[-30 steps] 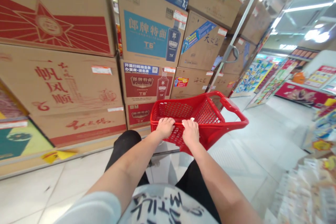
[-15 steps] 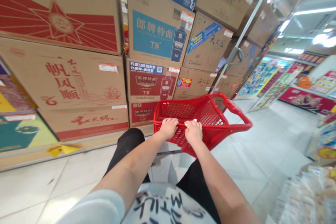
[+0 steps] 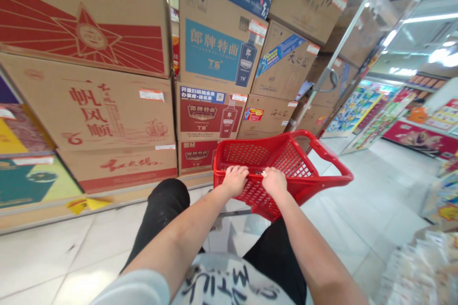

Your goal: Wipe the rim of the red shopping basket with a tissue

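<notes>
A red plastic shopping basket (image 3: 266, 149) with perforated sides and a long looped handle (image 3: 332, 157) at its right end is in front of me, beside stacked cartons. My left hand (image 3: 235, 180) grips its near rim, fingers curled over the edge. Farther right along that same rim, my right hand (image 3: 275, 181) is closed on it. A small whitish bit shows at the right hand's fingers; what it is cannot be made out. No goods show in the visible part of the basket.
Printed cardboard cartons (image 3: 118, 105) are stacked along the left and ahead. A yellow price tag (image 3: 88, 205) hangs low at the shelf edge. Packaged goods (image 3: 420, 267) lie at the lower right. Pale tiled floor (image 3: 361, 200) runs into an aisle with shelves (image 3: 358, 107).
The basket and both hands sit slightly farther right and lower in view, and the cartons have shifted a little right too. My right hand's fingers are curled more tightly over the rim.
</notes>
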Motion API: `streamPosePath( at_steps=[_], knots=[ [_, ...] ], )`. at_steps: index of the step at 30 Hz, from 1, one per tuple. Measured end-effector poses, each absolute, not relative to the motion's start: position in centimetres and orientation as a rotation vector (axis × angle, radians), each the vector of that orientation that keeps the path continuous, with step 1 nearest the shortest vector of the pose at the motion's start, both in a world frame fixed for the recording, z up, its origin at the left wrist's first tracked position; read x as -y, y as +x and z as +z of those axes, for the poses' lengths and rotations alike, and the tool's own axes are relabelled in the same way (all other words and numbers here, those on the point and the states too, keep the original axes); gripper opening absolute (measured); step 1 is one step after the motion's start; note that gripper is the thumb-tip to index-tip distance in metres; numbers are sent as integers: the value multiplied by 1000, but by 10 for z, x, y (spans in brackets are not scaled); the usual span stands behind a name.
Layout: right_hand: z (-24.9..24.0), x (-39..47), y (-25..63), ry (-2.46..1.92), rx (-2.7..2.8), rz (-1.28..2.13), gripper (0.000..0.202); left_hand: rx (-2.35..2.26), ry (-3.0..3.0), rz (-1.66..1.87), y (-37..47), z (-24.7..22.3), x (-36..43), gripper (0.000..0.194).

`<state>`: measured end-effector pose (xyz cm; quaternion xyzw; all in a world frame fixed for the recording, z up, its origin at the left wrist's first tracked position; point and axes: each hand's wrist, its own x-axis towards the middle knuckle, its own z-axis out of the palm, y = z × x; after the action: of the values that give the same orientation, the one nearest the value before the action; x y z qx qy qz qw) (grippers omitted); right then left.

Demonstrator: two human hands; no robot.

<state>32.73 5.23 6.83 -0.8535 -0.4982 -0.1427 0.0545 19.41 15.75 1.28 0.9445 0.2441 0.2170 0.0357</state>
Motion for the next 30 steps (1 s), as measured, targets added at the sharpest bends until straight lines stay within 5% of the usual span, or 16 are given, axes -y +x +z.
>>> streamPosePath(
  at_steps=[21,30],
  knots=[
    [47,-29,323,-2634,1401,-641,22,-610,2993,393,222,30,-128,37],
    [34,-21,319,-2446,1622,-620,46,-549,2979,380,237,28,-127,40]
  ],
)
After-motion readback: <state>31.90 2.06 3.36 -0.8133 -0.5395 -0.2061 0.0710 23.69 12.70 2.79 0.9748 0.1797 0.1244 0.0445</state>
